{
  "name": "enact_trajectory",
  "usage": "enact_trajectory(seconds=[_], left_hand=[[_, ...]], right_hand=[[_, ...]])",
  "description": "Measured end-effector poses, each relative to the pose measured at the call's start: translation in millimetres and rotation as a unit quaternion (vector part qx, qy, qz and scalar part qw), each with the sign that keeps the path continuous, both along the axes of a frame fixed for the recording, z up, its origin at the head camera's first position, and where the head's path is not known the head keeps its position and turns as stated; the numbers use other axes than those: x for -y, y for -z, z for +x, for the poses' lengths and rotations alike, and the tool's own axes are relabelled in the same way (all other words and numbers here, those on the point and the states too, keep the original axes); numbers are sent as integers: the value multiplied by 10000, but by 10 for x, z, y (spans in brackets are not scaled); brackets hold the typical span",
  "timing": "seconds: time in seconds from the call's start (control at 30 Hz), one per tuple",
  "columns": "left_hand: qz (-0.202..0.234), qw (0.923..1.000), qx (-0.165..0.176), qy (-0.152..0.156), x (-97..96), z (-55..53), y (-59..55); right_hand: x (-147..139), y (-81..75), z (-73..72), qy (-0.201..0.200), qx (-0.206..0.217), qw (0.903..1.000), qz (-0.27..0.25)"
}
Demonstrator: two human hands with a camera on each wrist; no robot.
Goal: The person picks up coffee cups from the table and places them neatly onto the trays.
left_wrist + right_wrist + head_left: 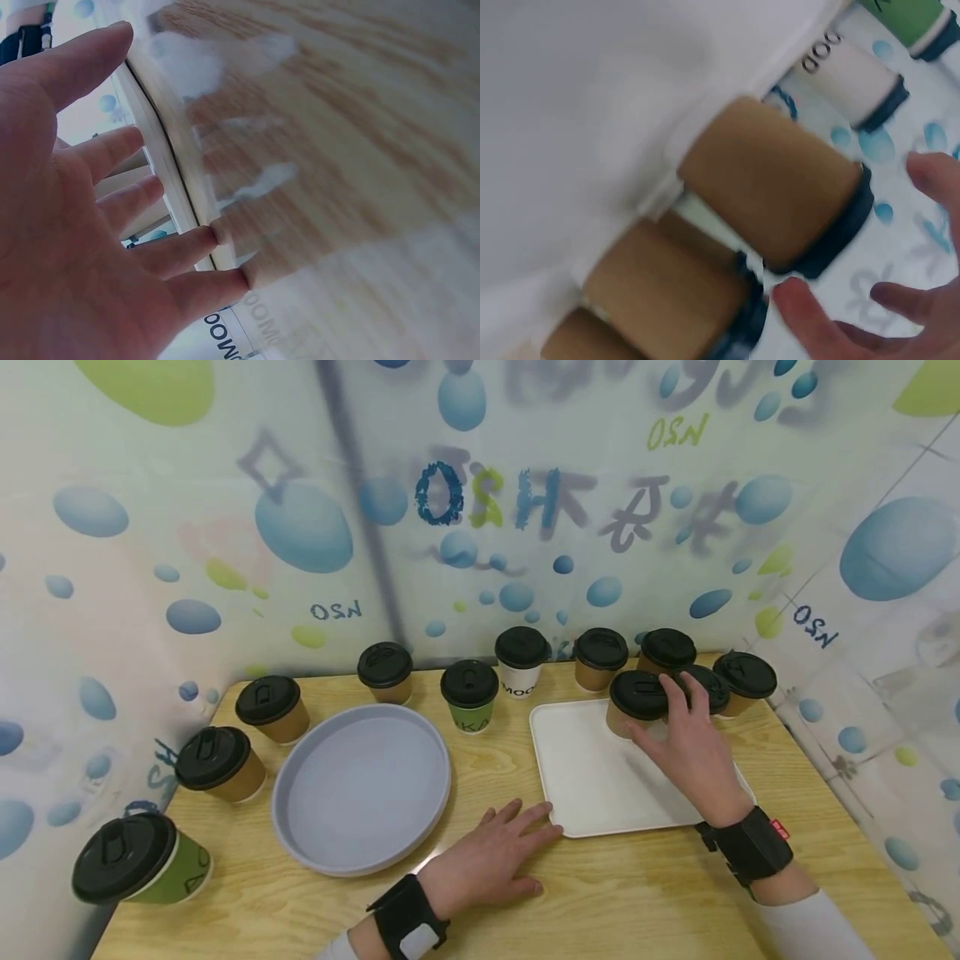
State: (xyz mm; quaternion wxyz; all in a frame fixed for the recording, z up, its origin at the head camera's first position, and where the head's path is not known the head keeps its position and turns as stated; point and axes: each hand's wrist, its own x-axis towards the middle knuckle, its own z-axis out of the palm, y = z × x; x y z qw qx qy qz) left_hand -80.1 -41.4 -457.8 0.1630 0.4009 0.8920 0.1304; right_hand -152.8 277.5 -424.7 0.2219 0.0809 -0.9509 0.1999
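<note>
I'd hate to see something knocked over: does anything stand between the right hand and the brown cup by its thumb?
Nothing visible stands between the right hand and the brown cup. Another cup stands close on its right, partly hidden by the hand, and might get bumped.

One of the hands (934, 311) spreads just beside a dark-lidded brown cup (769, 176), a lettered white cup (851, 82) beyond.
</note>
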Motion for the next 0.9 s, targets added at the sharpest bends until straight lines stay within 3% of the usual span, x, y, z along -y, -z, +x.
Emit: enact_trajectory(seconds=[0.2, 0.33, 0.47, 0.6, 0.8, 0.9], left_hand=[[9, 10000, 25, -4, 0, 3, -2], [9, 10000, 43, -15, 0, 5, -10], [6, 10000, 54, -24, -2, 10, -22], [-2, 10000, 31, -26, 0, 17, -26], [14, 10000, -2, -21, 4, 14, -21], [21, 10000, -6, -13, 4, 9, -15]], right_hand=[[-307, -152, 69, 123, -769, 9966, -286], [-567, -214, 17, 273, -1254, 9887, -776], [-828, -225, -73, 576, -1466, 9795, -1256], [-1050, -186, -156, 759, -1264, 9741, -1714], [-1302, -93, -232, 994, -312, 9583, -2660], [-1410, -51, -245, 921, 140, 9552, -2810]])
